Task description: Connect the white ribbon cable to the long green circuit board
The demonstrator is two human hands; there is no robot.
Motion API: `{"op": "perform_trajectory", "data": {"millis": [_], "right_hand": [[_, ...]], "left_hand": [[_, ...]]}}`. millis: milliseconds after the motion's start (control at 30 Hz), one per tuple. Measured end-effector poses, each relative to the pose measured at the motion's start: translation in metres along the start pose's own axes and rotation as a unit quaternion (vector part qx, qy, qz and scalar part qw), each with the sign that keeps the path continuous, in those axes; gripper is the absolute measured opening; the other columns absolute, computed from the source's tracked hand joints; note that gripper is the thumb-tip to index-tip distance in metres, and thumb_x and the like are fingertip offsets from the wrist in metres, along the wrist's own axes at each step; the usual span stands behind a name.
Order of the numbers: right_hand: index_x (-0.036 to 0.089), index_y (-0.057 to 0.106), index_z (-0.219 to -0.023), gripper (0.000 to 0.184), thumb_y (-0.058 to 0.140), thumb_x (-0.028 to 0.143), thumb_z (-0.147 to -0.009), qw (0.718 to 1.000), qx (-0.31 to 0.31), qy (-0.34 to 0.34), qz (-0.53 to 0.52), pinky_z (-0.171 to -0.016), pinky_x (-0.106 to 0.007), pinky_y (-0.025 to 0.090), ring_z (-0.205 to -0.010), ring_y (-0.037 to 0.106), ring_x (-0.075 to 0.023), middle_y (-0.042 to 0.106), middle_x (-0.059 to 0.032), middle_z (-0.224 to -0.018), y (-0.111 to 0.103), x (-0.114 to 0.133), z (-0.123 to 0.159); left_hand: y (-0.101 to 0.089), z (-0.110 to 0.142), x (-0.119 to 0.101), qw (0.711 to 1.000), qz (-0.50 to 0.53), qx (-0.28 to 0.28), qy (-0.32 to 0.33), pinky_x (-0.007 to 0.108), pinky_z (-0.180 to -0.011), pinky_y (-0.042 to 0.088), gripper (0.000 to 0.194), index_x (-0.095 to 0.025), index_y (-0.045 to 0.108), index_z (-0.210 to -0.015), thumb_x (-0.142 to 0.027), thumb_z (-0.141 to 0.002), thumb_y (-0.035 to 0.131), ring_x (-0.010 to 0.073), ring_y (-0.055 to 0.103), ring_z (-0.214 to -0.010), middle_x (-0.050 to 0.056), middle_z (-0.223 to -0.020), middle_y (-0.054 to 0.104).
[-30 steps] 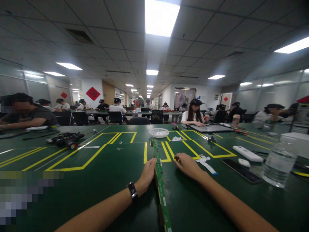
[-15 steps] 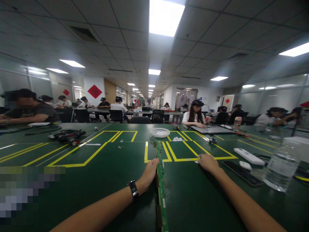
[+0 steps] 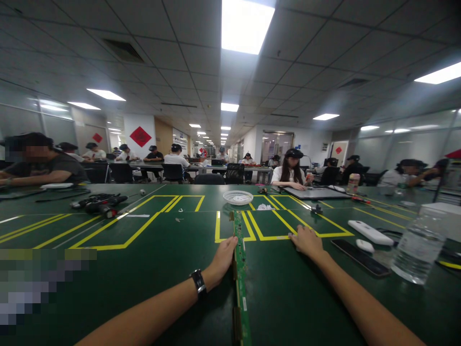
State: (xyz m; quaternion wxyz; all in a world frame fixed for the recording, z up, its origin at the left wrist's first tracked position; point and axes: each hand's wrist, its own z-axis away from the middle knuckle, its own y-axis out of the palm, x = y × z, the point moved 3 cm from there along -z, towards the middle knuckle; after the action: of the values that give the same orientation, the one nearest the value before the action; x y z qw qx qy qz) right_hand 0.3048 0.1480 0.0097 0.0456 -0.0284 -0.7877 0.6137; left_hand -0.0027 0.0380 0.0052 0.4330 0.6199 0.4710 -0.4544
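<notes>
1. Centrally, the long green circuit board (image 3: 242,283) stands out from the dark green table (image 3: 162,274), running from the near edge of view towards the white basket (image 3: 237,197).
2. The left hand (image 3: 221,259) is closed on the board's left side, thumb near its upper part.
3. The right hand (image 3: 308,242) is partly curled over the table, well apart from the board — its fingertips at a small pale piece (image 3: 290,235); whether they pinch or merely touch it cannot be told.
4. Right of that hand lie a black phone (image 3: 360,257) and a white device (image 3: 370,232), with a clear bottle (image 3: 419,252) upright beside the phone.
</notes>
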Motion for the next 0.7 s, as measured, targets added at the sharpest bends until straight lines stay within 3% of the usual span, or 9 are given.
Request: {"op": "perform_trajectory", "data": {"millis": [133,300,433,700], "right_hand": [[0.011,0.059,-0.11,0.052,0.034,0.051,-0.088,0.999,0.022,0.036,0.019,-0.082,-0.051,0.042,-0.112,0.049,-0.0368,0.051,-0.023,-0.119,0.0007,-0.0016,0.0016],[0.013,0.058,-0.109,0.039,0.038,0.04,-0.088,0.999,0.04,-0.008,0.003,-0.081,-0.045,0.044,-0.109,0.051,-0.0328,0.055,-0.0188,-0.114,0.0027,-0.0019,-0.0034],[0.014,0.055,-0.116,0.039,0.04,0.037,-0.087,0.999,0.034,-0.014,0.001,-0.083,-0.044,0.043,-0.109,0.051,-0.0317,0.054,-0.0181,-0.117,0.0055,-0.0036,-0.0068],[0.014,0.061,-0.109,0.037,0.039,0.034,-0.087,0.997,0.061,-0.05,-0.012,-0.083,-0.041,0.042,-0.107,0.052,-0.0305,0.057,-0.0172,-0.112,0.0056,-0.0028,-0.0069]], "left_hand": [[0.0,-0.002,0.0026,1.0,0.0,-0.002,0.003,0.027,-0.069,0.044,0.044,-0.016,0.058,-0.079,-0.059,-0.081,0.048,0.0163,0.055,-0.069,0.003,-0.074,0.061],[0.0006,-0.0039,0.0037,1.0,-0.013,-0.013,0.004,0.025,-0.067,0.042,0.043,-0.016,0.058,-0.075,-0.058,-0.079,0.051,0.0162,0.054,-0.07,0.002,-0.071,0.059],[0.0013,-0.0026,0.0024,1.0,-0.015,-0.013,-0.005,0.025,-0.066,0.042,0.042,-0.016,0.058,-0.074,-0.058,-0.079,0.051,0.0153,0.053,-0.067,0.001,-0.068,0.057],[0.0028,0.0005,0.0005,1.0,-0.01,-0.007,-0.029,0.024,-0.061,0.041,0.044,-0.017,0.057,-0.073,-0.06,-0.076,0.053,0.0153,0.053,-0.064,0.0,-0.063,0.056]]}}
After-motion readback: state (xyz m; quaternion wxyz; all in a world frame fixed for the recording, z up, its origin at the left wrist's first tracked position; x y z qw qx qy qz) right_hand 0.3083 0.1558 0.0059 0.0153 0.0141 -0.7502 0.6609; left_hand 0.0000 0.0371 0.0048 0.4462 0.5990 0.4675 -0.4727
